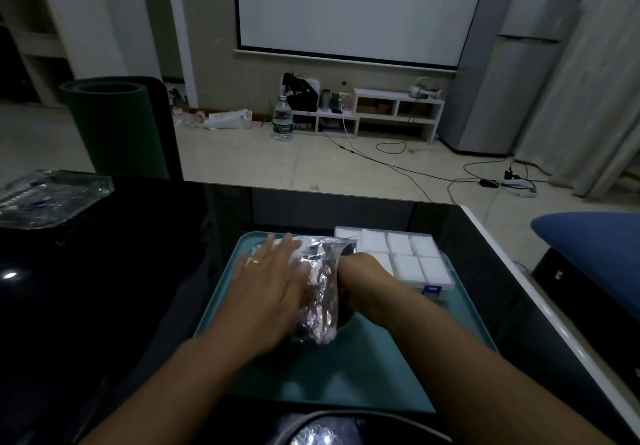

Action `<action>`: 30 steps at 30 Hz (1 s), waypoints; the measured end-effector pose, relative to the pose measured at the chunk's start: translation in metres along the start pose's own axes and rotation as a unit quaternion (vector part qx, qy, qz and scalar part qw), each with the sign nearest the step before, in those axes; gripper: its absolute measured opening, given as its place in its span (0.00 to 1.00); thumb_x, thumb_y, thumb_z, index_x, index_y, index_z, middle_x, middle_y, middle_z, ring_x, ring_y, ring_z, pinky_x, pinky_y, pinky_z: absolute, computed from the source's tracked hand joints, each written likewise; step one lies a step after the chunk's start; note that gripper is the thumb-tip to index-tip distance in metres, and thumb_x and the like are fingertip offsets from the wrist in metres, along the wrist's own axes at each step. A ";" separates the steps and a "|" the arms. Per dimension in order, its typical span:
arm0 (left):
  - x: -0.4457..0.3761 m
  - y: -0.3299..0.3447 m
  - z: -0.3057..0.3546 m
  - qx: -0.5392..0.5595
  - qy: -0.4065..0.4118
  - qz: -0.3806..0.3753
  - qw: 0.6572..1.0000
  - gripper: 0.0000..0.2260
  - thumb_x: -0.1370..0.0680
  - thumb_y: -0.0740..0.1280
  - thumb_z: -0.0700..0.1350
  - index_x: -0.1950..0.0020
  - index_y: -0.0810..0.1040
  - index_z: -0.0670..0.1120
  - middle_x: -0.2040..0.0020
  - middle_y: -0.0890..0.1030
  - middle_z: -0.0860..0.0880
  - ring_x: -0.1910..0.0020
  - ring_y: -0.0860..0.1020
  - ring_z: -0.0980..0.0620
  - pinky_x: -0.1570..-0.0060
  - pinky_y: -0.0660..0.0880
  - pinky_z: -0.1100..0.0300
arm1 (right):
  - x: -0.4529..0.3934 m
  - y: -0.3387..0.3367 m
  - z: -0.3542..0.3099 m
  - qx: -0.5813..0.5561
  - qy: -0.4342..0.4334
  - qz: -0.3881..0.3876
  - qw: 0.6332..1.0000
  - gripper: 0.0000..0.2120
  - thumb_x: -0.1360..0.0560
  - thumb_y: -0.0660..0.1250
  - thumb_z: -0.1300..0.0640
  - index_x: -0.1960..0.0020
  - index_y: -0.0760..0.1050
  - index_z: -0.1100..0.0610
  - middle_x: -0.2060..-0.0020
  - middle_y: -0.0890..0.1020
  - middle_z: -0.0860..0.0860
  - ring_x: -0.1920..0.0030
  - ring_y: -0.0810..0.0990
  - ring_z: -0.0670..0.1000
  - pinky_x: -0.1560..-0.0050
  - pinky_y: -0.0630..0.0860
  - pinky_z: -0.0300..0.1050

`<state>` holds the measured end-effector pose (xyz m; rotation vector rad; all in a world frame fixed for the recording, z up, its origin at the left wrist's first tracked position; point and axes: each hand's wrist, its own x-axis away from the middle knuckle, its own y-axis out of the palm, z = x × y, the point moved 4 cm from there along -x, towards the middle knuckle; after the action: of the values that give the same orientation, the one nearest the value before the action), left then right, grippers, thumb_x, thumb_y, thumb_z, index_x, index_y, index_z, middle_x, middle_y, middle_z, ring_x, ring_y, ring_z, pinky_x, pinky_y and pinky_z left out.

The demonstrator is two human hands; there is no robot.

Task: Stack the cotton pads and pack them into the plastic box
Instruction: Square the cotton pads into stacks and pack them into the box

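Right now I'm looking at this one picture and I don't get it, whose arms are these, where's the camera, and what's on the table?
There is no machine here. A person wears a camera on their head, so it looks forward and down along their own two arms. On a dark glossy table lies a teal tray. The left hand rests flat on a crinkly clear plastic bag, while the right hand has a grip on the bag's other side. Behind the right hand sits a clear plastic box already holding neat stacks of white cotton pads. What the bag contains is hard to tell.
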<state>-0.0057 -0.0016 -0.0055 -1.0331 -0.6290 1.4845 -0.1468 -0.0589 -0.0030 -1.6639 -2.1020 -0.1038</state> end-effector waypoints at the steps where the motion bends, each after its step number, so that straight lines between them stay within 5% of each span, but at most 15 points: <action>1: -0.002 0.001 -0.012 -0.033 -0.012 -0.009 0.999 0.39 0.28 0.32 0.67 0.21 0.53 0.55 0.20 0.53 0.55 0.21 0.46 0.55 0.23 0.44 0.51 | 0.001 -0.003 0.001 0.025 -0.017 0.034 0.999 0.08 0.24 0.60 0.62 0.58 0.77 0.60 0.66 0.80 0.54 0.66 0.78 0.52 0.65 0.73 0.42; 3: -0.002 0.008 -0.033 -0.062 -0.031 -0.052 0.996 0.44 0.31 0.29 0.72 0.20 0.48 0.55 0.19 0.46 0.55 0.21 0.41 0.55 0.24 0.42 0.52 | 0.003 -0.010 0.002 0.007 -0.056 0.097 0.994 0.11 0.25 0.58 0.65 0.64 0.73 0.60 0.69 0.77 0.53 0.71 0.74 0.50 0.72 0.67 0.38; 5: 0.005 0.022 -0.046 -0.067 -0.050 -0.111 0.990 0.48 0.35 0.25 0.75 0.20 0.42 0.54 0.20 0.41 0.54 0.22 0.38 0.55 0.23 0.42 0.53 | 0.007 -0.013 0.006 -0.047 -0.100 0.144 0.983 0.12 0.22 0.57 0.63 0.61 0.75 0.59 0.67 0.79 0.53 0.70 0.77 0.50 0.71 0.73 0.41; 9: 0.014 0.047 -0.048 -0.125 -0.096 -0.176 0.972 0.41 0.31 0.29 0.73 0.21 0.35 0.55 0.22 0.32 0.53 0.24 0.32 0.52 0.23 0.40 0.47 | 0.030 -0.014 0.018 0.146 -0.170 0.265 0.938 0.14 0.21 0.59 0.44 0.43 0.73 0.51 0.48 0.78 0.49 0.49 0.78 0.50 0.47 0.78 0.53; 12: 0.014 0.053 -0.037 -0.135 -0.132 -0.188 0.964 0.33 0.21 0.40 0.66 0.21 0.34 0.53 0.22 0.31 0.49 0.23 0.32 0.47 0.24 0.42 0.44 | 0.033 -0.001 0.047 0.169 -0.081 0.175 0.967 0.27 0.25 0.63 0.39 0.35 0.66 0.56 0.41 0.72 0.52 0.41 0.74 0.54 0.43 0.72 0.47; 17: 0.023 0.047 -0.015 -0.168 -0.156 -0.182 0.956 0.34 0.21 0.40 0.67 0.20 0.38 0.51 0.20 0.40 0.43 0.21 0.43 0.40 0.25 0.48 0.44 | 0.027 0.003 0.068 0.114 -0.106 0.140 0.978 0.07 0.29 0.68 0.54 0.55 0.79 0.58 0.62 0.84 0.51 0.62 0.82 0.49 0.60 0.80 0.44; 20: 0.020 0.026 -0.009 -0.242 -0.118 -0.092 0.959 0.36 0.24 0.33 0.68 0.20 0.46 0.52 0.19 0.47 0.44 0.22 0.50 0.40 0.27 0.52 0.43 | 0.031 -0.016 0.047 0.120 -0.167 0.126 0.971 0.01 0.27 0.70 0.60 0.57 0.80 0.56 0.66 0.84 0.50 0.66 0.81 0.46 0.65 0.76 0.39; 22: 0.011 0.009 -0.011 -0.243 -0.086 -0.021 0.966 0.35 0.23 0.38 0.68 0.20 0.44 0.51 0.19 0.45 0.45 0.22 0.47 0.42 0.26 0.51 0.44 | 0.037 -0.031 0.027 0.146 -0.190 0.077 0.968 0.03 0.26 0.70 0.61 0.58 0.80 0.56 0.67 0.83 0.50 0.68 0.80 0.44 0.67 0.75 0.38; 24: 0.002 -0.007 -0.013 -0.164 -0.087 0.013 0.983 0.42 0.26 0.47 0.73 0.20 0.37 0.52 0.19 0.40 0.48 0.21 0.41 0.46 0.24 0.44 0.46 | 0.046 -0.049 0.007 0.190 -0.211 0.046 0.958 0.04 0.26 0.71 0.62 0.60 0.80 0.60 0.69 0.81 0.51 0.72 0.77 0.43 0.68 0.74 0.35; 26: -0.009 -0.024 -0.015 0.004 -0.105 0.033 0.994 0.50 0.34 0.58 0.75 0.20 0.39 0.55 0.19 0.47 0.50 0.21 0.47 0.47 0.23 0.49 0.45 | 0.055 -0.073 -0.010 0.205 -0.235 0.036 0.949 0.04 0.28 0.73 0.62 0.61 0.81 0.61 0.69 0.81 0.54 0.69 0.77 0.43 0.65 0.74 0.38; 28: -0.012 -0.037 -0.018 0.240 -0.127 0.020 0.962 0.52 0.39 0.71 0.72 0.21 0.52 0.58 0.24 0.66 0.51 0.27 0.67 0.47 0.29 0.66 0.43 | 0.066 -0.088 -0.023 0.207 -0.256 0.017 0.944 0.02 0.29 0.75 0.62 0.61 0.83 0.60 0.66 0.83 0.58 0.66 0.78 0.47 0.61 0.75 0.43; 30: -0.012 -0.037 -0.016 0.343 -0.103 -0.016 0.934 0.41 0.40 0.77 0.66 0.32 0.73 0.51 0.41 0.83 0.51 0.44 0.81 0.50 0.44 0.79 0.50 | 0.076 -0.100 -0.032 0.187 -0.286 0.036 0.939 0.01 0.30 0.75 0.61 0.60 0.83 0.57 0.66 0.84 0.57 0.66 0.79 0.49 0.63 0.75 0.43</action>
<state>0.0260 -0.0084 0.0212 -0.3278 -0.2245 1.6226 -0.2439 -0.0276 0.0774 -1.6536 -2.2550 0.8472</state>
